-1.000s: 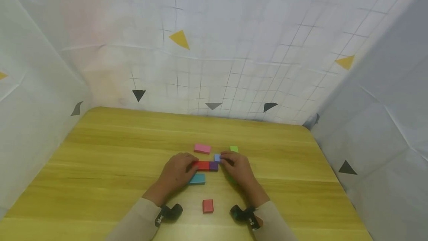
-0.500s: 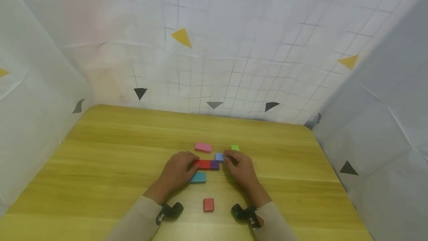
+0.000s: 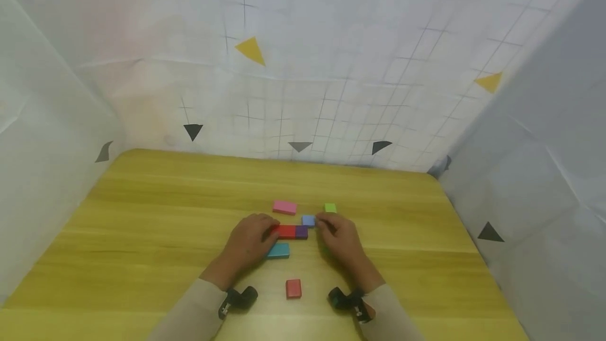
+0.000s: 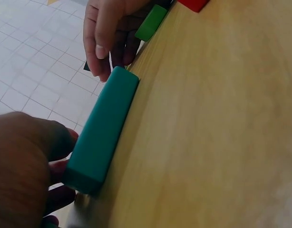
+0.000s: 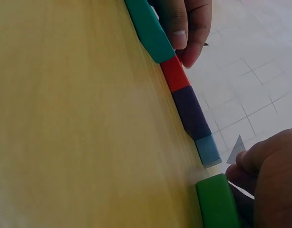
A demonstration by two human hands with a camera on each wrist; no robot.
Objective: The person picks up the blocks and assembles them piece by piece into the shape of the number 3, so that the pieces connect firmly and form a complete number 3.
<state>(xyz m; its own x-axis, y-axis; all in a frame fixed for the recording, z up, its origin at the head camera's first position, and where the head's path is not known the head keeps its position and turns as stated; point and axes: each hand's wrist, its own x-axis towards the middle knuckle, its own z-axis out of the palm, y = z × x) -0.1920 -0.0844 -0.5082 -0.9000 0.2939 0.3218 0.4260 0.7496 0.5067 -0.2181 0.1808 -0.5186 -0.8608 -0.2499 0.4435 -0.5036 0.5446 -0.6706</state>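
In the head view my left hand (image 3: 250, 238) grips a long red block (image 3: 286, 232) at its left end, thumb on the near side and fingers on the far side. A purple block (image 3: 301, 232) sits against its right end. Just behind the purple one lies a light blue block (image 3: 308, 221). My right hand (image 3: 344, 238) is beside the light blue block, fingertips slightly apart from it in the right wrist view and nothing visible between them. A green block (image 5: 217, 202) stands under that hand, mostly hidden from above. A teal block (image 3: 278, 250) lies in front of the red one.
Behind the row lie a pink block (image 3: 284, 207) and a light green block (image 3: 330, 208). A smaller red block (image 3: 293, 289) lies nearer, between the forearms. Pale sheeting (image 3: 303, 93) rises along the back and sides of the wooden table (image 3: 165, 199).
The right fingertips have drawn slightly to the right, off the light blue block. The left hand keeps its hold on the red block. The whole view shifts slightly.
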